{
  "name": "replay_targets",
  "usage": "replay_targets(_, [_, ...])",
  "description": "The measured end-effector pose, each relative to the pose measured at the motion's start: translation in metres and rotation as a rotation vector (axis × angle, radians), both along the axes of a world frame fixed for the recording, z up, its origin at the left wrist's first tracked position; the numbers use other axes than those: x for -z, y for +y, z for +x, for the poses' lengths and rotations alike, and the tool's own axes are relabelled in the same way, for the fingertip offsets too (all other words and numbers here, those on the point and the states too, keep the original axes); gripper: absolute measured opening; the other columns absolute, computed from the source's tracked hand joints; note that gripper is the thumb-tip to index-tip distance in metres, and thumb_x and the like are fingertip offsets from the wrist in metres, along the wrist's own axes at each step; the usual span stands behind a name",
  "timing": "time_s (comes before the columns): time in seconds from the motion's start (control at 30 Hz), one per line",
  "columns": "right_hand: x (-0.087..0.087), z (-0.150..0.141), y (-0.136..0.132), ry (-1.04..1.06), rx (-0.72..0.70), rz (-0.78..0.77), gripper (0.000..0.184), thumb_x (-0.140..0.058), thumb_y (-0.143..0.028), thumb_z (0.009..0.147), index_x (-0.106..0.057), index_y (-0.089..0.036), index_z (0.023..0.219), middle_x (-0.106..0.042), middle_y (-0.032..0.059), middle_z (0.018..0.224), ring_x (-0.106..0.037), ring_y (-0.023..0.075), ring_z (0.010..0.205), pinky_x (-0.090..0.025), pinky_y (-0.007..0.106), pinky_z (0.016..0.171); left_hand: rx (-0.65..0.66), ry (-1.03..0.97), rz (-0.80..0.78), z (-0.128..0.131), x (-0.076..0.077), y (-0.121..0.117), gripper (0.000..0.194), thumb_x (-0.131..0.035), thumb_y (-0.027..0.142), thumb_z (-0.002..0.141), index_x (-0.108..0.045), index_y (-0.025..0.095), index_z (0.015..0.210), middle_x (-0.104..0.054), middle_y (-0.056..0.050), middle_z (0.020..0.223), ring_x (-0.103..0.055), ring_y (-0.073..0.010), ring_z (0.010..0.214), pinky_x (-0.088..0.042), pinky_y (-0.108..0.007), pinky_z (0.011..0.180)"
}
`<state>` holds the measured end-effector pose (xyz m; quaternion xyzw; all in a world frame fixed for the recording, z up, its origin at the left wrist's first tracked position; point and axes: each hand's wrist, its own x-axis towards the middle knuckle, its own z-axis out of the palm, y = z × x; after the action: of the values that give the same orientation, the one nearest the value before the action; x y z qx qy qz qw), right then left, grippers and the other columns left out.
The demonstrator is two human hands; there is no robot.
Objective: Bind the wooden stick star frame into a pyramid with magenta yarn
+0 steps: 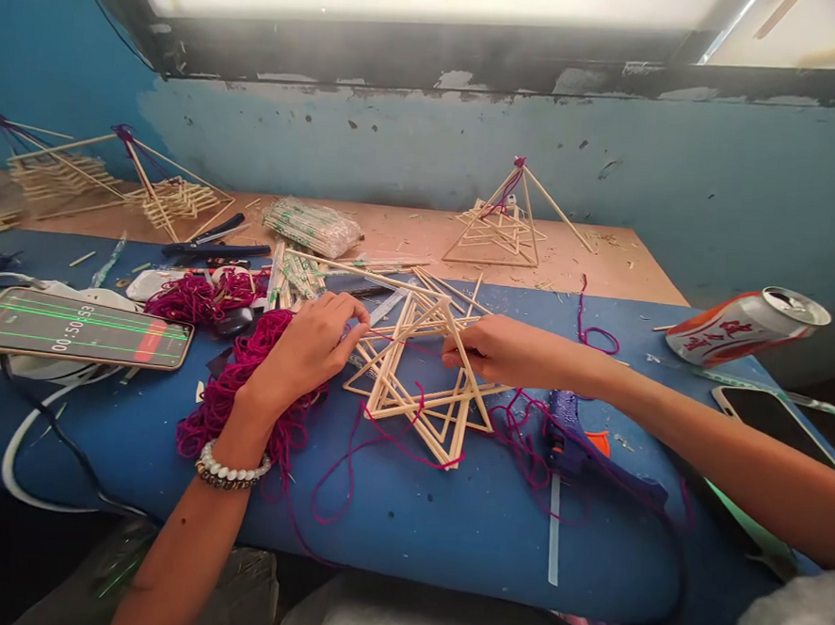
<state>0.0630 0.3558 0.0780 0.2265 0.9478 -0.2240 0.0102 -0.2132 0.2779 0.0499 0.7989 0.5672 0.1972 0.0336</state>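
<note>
Hands at work on a stick frame, w/ likely faults: we see the frame [390, 358] lying on the blue tabletop [447, 531], between our two hands; our L hand [317, 339] has thumb and index brought together, apparently pinching a thin purple thread [405, 342] that runs toward our R hand [504, 351]; the R fingers are curled in beside the frame's upper sticks, but their tips are partly hidden, so we can't tell what, if anything, they grip; slack loops [351, 469] trail over the frame's near edge and onto the tabletop; to our L, the yarn pile [244, 377] sits under the wrist, approx. at the bracelets [231, 466]; we judge the main risk to be a snag, as slack could catch a stick corner and, if pulled hard, skew the frame or strain its joints; loops near the blue glue gun [572, 435] could also tangle w/ it, esp. if dragged.
</note>
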Motion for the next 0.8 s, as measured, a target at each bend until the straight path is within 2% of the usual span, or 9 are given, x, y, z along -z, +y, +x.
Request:
replay_targets(0.1, [-0.001,-0.001,0.001,0.019,0.016,-0.036,0.029,-0.044,-0.031,0.101,-0.065,-0.017,0.086,-0.055,-0.0024,0.062,-0.037,0.0087,0.053,-0.024,0.026,0.055,0.025,-0.072,0.063,0.003,-0.005,-0.002,0.022,-0.042,0.019,0.100,-0.060,0.018,0.113,-0.065,-0.006,0.112,-0.056,-0.0223,0.105,-0.042,-0.040,0.096])
replay_targets(0.17, [0.000,-0.004,0.000,0.033,0.048,-0.021,0.035,-0.042,-0.038,0.103,-0.067,-0.016,0.090,-0.054,-0.0021,0.062,-0.037,0.0091,0.053,-0.026,0.026,0.056,0.068,-0.053,0.090,0.006,-0.007,-0.003,0.024,-0.046,0.024,0.100,-0.064,0.020,0.117,-0.066,-0.006,0.113,-0.055,-0.0226,0.106,-0.042,-0.040,0.097])
replay_targets(0.27, [0.001,-0.011,-0.003,0.073,0.043,-0.003,0.038,-0.042,-0.044,0.104,-0.067,-0.017,0.112,-0.059,0.0007,0.070,-0.045,0.0113,0.060,-0.030,0.026,0.061,0.096,-0.007,0.101,0.009,-0.006,-0.002,0.022,-0.056,0.037,0.098,-0.072,0.023,0.105,-0.067,-0.005,0.104,-0.054,-0.0228,0.102,-0.043,-0.041,0.095])
replay_targets(0.37, [0.000,-0.020,-0.003,0.082,-0.008,-0.054,0.037,-0.043,-0.039,0.104,-0.060,-0.018,0.128,-0.059,0.0006,0.071,-0.047,0.0120,0.062,-0.032,0.025,0.063,0.105,0.004,0.104,0.009,-0.003,0.000,0.022,-0.062,0.041,0.095,-0.075,0.024,0.093,-0.068,-0.004,0.100,-0.054,-0.0227,0.100,-0.044,-0.041,0.093])
replay_targets(0.5, [0.004,-0.030,0.001,0.089,-0.067,-0.027,0.030,-0.042,-0.035,0.104,-0.060,-0.015,0.117,-0.053,-0.0017,0.065,-0.039,0.0109,0.056,-0.027,0.025,0.058,0.144,-0.021,0.099,0.006,-0.001,0.002,0.021,-0.062,0.039,0.095,-0.074,0.023,0.088,-0.069,-0.004,0.101,-0.053,-0.0218,0.098,-0.044,-0.039,0.092])
replay_targets(0.7, [0.026,-0.048,0.007,0.112,-0.143,0.049,0.033,-0.040,-0.040,0.105,-0.059,-0.015,0.113,-0.060,0.0038,0.078,-0.042,0.0113,0.063,-0.026,0.025,0.058,0.173,0.010,0.079,0.007,-0.001,0.003,0.024,-0.055,0.034,0.099,-0.070,0.020,0.086,-0.069,-0.004,0.102,-0.053,-0.0215,0.097,-0.043,-0.040,0.093])
replay_targets(0.8, [0.032,-0.055,0.006,0.103,-0.147,0.108,0.032,-0.036,-0.033,0.105,-0.061,-0.015,0.110,-0.058,0.0034,0.076,-0.038,0.0108,0.061,-0.023,0.027,0.058,0.180,0.031,0.061,0.007,-0.002,0.003,0.024,-0.052,0.033,0.100,-0.068,0.019,0.089,-0.067,-0.006,0.105,-0.052,-0.0222,0.098,-0.043,-0.041,0.092])
